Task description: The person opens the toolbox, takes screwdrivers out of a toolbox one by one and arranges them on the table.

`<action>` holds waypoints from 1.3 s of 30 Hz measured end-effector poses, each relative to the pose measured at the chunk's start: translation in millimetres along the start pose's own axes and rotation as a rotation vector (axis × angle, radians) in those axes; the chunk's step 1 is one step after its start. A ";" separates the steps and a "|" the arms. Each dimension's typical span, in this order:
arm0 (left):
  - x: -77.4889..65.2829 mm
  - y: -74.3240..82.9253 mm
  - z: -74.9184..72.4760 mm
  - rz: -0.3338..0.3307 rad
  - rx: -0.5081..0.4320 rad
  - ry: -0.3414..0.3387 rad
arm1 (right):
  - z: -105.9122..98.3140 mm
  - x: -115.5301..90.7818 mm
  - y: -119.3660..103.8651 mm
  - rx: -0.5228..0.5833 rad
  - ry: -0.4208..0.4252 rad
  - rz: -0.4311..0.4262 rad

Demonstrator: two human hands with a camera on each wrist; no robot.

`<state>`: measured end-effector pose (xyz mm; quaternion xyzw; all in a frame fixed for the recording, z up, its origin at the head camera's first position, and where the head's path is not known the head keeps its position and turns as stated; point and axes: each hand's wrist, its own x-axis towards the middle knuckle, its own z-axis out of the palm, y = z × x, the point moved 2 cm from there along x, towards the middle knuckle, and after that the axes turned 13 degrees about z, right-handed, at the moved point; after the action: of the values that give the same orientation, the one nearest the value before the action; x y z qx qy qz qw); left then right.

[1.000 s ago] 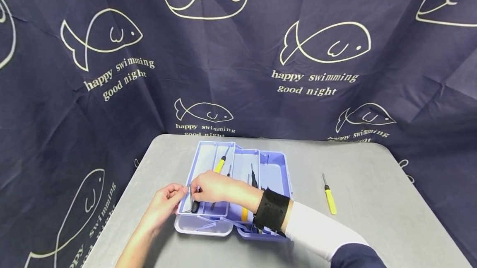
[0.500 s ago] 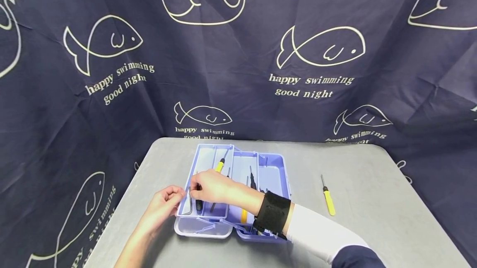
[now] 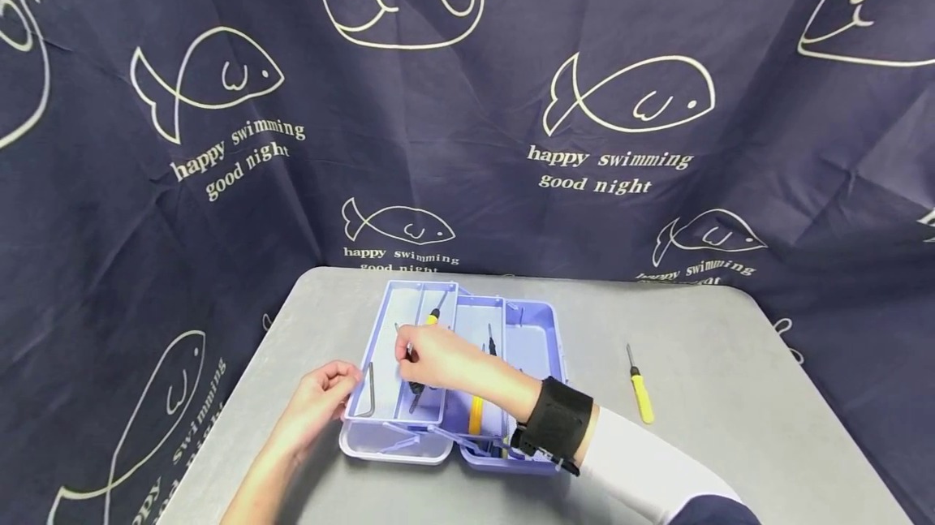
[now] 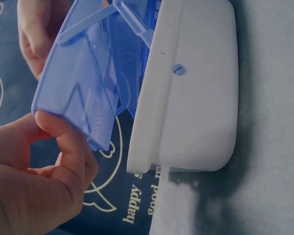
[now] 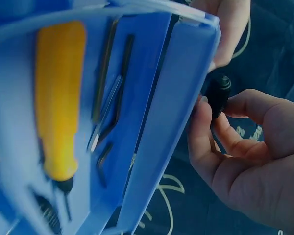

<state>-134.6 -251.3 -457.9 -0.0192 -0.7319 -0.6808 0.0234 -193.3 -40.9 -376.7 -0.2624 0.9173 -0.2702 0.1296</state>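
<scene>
My right hand [image 3: 441, 356] pinches a black-handled screwdriver [image 5: 219, 93] between thumb and fingers over the left upper tray [image 3: 398, 307] of the toolbox. In the head view its thin shaft points away from me and my fingers cover part of the handle. My left hand [image 3: 318, 397] grips the tray's near left edge, thumb on the rim with the fingers curled beneath, as the left wrist view shows. An L-shaped hex key [image 3: 372, 391] lies in the tray's left compartment. A yellow-handled screwdriver [image 3: 434, 316] lies in the neighbouring compartment, partly behind my right hand.
The blue-purple toolbox [image 3: 561, 346] stands unfolded on the grey table [image 3: 701, 330]. Its lower tray holds a yellow-handled tool [image 3: 476, 415] and dark tools. Another yellow screwdriver [image 3: 641, 395] lies to the right. A dark fish-print cloth [image 3: 482, 127] hangs behind.
My right hand has shifted right across the tray with the black-handled screwdriver, away from the hex key, which now shows fully. My left hand keeps its place on the tray edge.
</scene>
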 end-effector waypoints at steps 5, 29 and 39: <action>0.8 0.4 0.1 0.006 0.006 -0.006 | -15.3 -9.1 24.4 0.029 0.050 -0.001; 2.7 -3.8 1.4 0.011 0.005 -0.011 | -63.9 -67.9 179.6 0.273 0.221 0.326; 4.0 -1.1 1.6 0.000 -0.004 0.011 | -79.9 -105.0 241.0 0.335 0.250 0.485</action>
<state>-138.6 -249.9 -458.8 -0.0155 -0.7302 -0.6825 0.0272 -235.7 223.8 -436.9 0.0241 0.9045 -0.4091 0.1179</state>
